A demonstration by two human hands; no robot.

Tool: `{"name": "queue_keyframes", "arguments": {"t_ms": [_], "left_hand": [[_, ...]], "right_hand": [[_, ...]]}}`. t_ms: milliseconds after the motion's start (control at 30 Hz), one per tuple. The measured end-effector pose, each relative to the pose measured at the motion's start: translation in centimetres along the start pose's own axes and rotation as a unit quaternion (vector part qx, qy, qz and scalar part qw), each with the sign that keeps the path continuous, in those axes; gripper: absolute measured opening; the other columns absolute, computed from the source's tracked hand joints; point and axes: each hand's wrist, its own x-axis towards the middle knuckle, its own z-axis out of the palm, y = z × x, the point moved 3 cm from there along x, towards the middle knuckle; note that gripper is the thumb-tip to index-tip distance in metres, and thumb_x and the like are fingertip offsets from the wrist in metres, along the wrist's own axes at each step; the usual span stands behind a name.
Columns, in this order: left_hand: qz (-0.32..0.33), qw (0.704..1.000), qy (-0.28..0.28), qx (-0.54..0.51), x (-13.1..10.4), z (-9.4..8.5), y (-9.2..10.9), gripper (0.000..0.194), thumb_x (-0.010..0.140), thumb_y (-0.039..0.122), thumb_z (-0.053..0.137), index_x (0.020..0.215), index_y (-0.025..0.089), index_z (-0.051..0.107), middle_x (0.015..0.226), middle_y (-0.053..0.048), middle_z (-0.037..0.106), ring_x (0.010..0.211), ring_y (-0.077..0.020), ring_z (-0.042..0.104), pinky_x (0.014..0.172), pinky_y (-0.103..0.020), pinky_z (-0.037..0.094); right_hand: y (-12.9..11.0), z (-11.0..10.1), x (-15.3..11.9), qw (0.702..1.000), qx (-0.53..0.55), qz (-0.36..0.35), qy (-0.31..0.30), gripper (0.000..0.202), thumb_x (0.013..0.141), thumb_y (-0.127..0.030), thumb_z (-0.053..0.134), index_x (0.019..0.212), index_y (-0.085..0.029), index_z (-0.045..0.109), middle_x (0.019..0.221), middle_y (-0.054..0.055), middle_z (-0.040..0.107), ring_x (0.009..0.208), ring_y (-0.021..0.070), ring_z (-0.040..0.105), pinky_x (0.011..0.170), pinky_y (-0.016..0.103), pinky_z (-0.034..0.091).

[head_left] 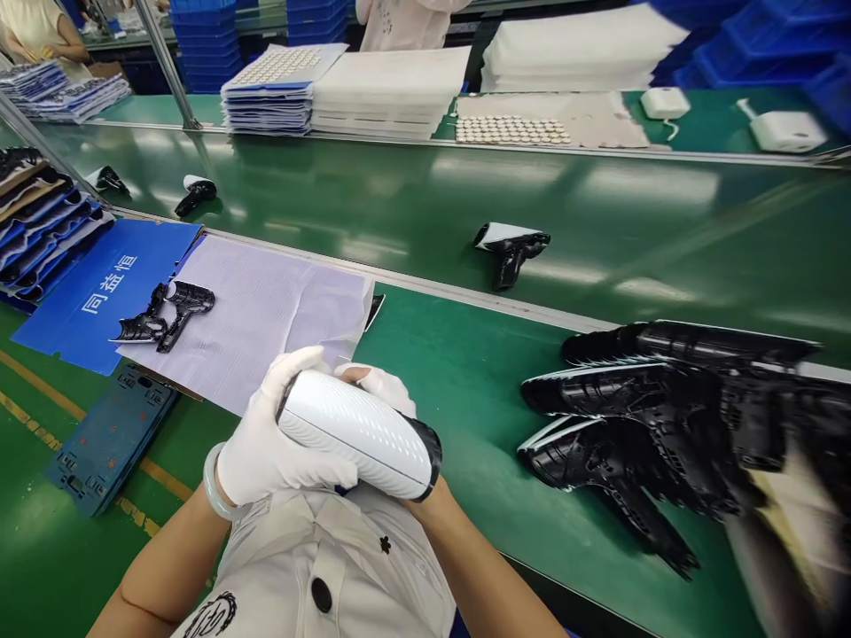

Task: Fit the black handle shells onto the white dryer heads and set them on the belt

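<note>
A white, ribbed, rounded housing with black ends point(359, 434) is held in front of my chest. My left hand point(272, 443), in a white glove, wraps round its left end, with the thumb along the near side. Behind the housing, my right hand point(389, 387), also gloved, grips its far side; one bare fingertip shows, and most of that hand is hidden. Two black half shells point(183, 310) lie on a pale sheet point(266, 292) to the left. On the right, a pile of black shells with white edges point(618, 390) rests on the green table point(458, 381).
Beyond the table edge, a green belt point(372, 195) carries a black-and-white housing point(509, 248) and two more at the left point(196, 193). Paper stacks point(392, 93) and blue trays stand behind. People are at the far side. Something blurred is at the lower right.
</note>
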Motion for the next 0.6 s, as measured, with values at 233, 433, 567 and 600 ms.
{"name": "queue_keyframes", "arguments": {"t_ms": [233,433,567,600], "left_hand": [[-0.008,1.0,0.008,-0.01,0.4,0.3,0.9,0.097,0.047,0.063,0.092,0.13,0.025,0.058,0.118,-0.01,0.063,0.107,-0.032,0.063,0.095,-0.047,0.053],[-0.027,0.999,0.04,-0.006,0.2,0.3,1.3,0.043,0.096,0.054,0.05,0.122,0.023,0.064,0.111,-0.009,0.069,0.105,-0.0272,0.064,0.098,-0.043,0.05],[-0.024,0.999,0.035,-0.014,0.1,0.2,1.3,0.043,0.1,0.052,0.043,0.125,0.023,0.063,0.112,-0.008,0.069,0.106,-0.0255,0.063,0.1,-0.042,0.048],[-0.016,0.999,0.031,-0.017,0.2,0.2,1.3,0.045,0.098,0.054,0.047,0.126,0.023,0.062,0.112,-0.009,0.068,0.106,-0.0261,0.063,0.099,-0.042,0.048]], "right_hand": [[-1.9,-1.2,1.2,0.987,-0.093,-0.112,0.072,0.008,0.072,-0.021,0.045,0.065,-0.025,0.046,0.067,0.002,0.051,0.071,0.0202,0.052,0.072,0.033,0.044],[-2.4,-1.3,1.9,0.981,-0.105,-0.142,0.084,0.015,0.074,-0.018,0.039,0.065,-0.025,0.029,0.062,-0.001,0.038,0.058,0.0162,0.038,0.058,0.032,0.034],[-2.3,-1.1,1.9,0.975,-0.102,-0.177,0.092,0.011,0.073,-0.017,0.04,0.066,-0.025,0.037,0.065,0.001,0.047,0.063,0.018,0.047,0.062,0.032,0.041],[-2.2,-1.1,1.8,0.972,-0.107,-0.186,0.094,0.011,0.074,-0.016,0.041,0.068,-0.025,0.042,0.067,0.002,0.051,0.066,0.0188,0.051,0.065,0.032,0.044]]}}
